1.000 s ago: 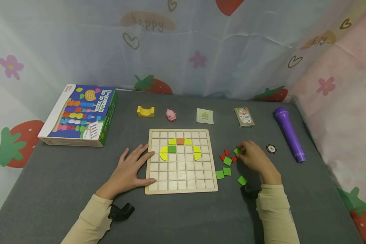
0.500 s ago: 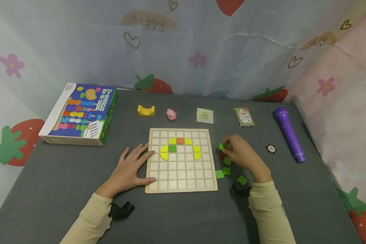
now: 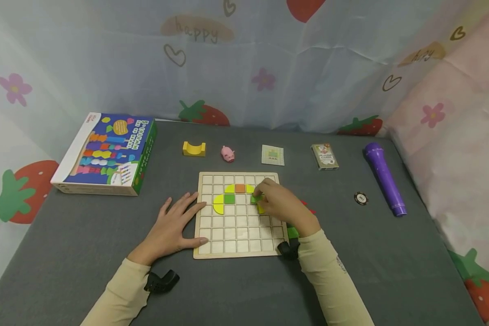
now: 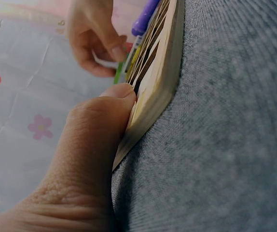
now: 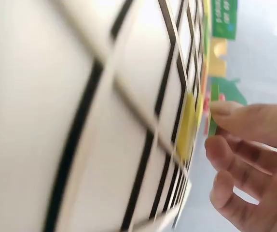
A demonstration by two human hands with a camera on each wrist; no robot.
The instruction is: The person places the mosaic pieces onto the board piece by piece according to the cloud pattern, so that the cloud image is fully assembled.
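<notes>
My right hand (image 3: 283,203) pinches a green square tile (image 5: 214,113) between thumb and fingertips, over the upper right part of a wooden grid board (image 3: 236,234). In the right wrist view the tile stands on edge, close above a yellow piece (image 5: 186,126) in the grid. My left hand (image 3: 173,228) rests spread on the board's left side, its thumb (image 4: 104,108) on the rim in the left wrist view. Set in the grid are an orange square (image 3: 240,188), another green square (image 3: 229,198) and several yellow rounded pieces (image 3: 218,204), some partly hidden by my right hand.
Right of the board, green tiles (image 3: 292,232) and red triangles (image 3: 304,203) lie mostly hidden under my right arm. Behind the board are a yellow block (image 3: 194,149), a pink pig (image 3: 227,154), a pattern card (image 3: 272,155) and a card box (image 3: 325,156). A purple microphone-shaped object (image 3: 385,179) lies right.
My right hand has carried the green tile left from the loose pieces beside the board to over the grid. My left hand has stayed in place.
</notes>
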